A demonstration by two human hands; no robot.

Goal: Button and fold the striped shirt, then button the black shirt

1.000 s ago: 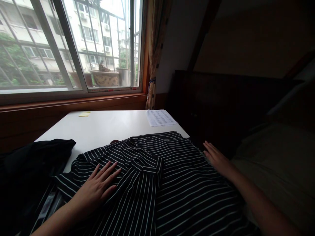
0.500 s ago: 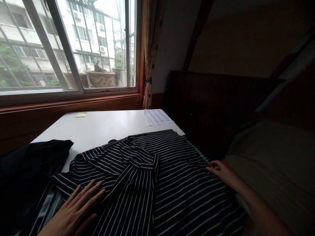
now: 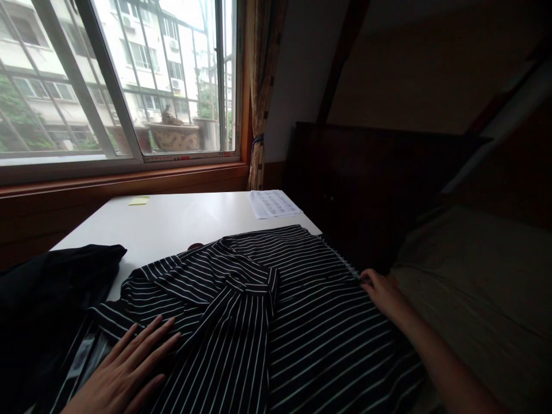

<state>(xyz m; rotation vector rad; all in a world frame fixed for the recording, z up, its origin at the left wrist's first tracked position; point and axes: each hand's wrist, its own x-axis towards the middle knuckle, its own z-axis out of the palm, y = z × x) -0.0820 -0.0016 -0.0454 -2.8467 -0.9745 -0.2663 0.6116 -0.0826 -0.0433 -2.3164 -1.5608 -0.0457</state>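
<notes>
A black shirt with white stripes lies spread over the near part of the white table, one sleeve with its cuff folded across the body. My left hand rests flat on the shirt's left part, fingers stretched and apart. At the shirt's right edge, my right hand pinches the hem between thumb and fingers. A ragged pale strip runs along that edge, beyond the right hand. The shirt's nearest part runs out of view at the bottom.
Dark cloth is heaped at the left. Printed sheets and a yellow sticky note lie on the far side of the table. Beyond it are a window and a tied curtain. A greenish cover is at the right.
My right hand has shifted slightly along the shirt's edge, up and to the left, and its fingers have drawn closer together. My left hand stays flat in place. The view has moved slightly.
</notes>
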